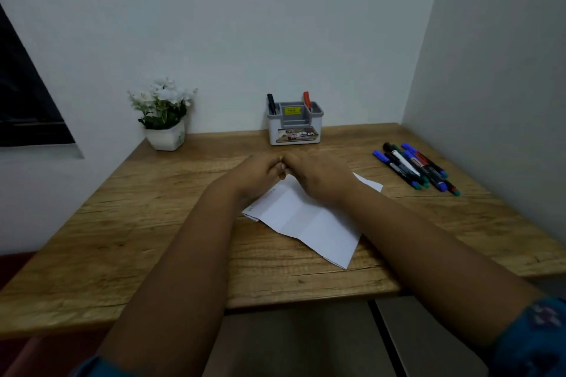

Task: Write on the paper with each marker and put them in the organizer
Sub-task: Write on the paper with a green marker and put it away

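Both grips, left hand (260, 173) and right hand (318, 177), curled together, contents hidden, paper (306, 220) underneath

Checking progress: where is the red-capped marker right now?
The red-capped marker stands in the organizer's right compartment, by the back wall, opposite the black marker.

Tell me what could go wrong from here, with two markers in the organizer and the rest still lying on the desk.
1. The loose markers lie in a pile near the desk's right edge; a careless reach may roll one off.
2. Both hands, left and right, meet above the creased paper, which lies unpinned and may slide while writing.
3. Whatever the fingers pinch is hidden, so an uncapped tip could smear unnoticed.
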